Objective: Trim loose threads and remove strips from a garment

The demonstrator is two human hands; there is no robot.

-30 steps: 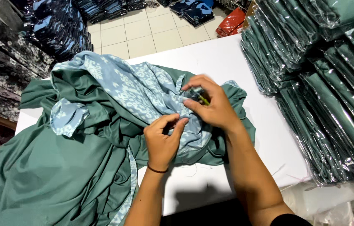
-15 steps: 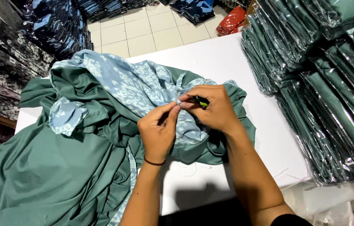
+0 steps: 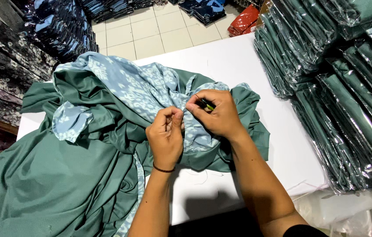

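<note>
Garment [image 3: 80, 184], green with pale blue patterned trim [image 3: 137, 85], heaped on white table [image 3: 234, 61]. Left hand [image 3: 166, 136] pinches trim at the garment's middle; right hand [image 3: 214, 114], touching it, grips a small dark tool [image 3: 205, 104]. Risk: tool tip, so close to fingers and cloth, could nick either.

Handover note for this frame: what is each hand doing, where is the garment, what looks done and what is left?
Left hand: fingertips pinched on the light blue patterned trim of the green garment.
Right hand: closed around a small dark tool, its tip at the same spot.
Garment lies bunched on the white table; bagged green stacks sit to the right.
Done: loose threads lie on the table.
Left: cannot tell how much trimming remains; garment unfolded, unbagged.
</note>
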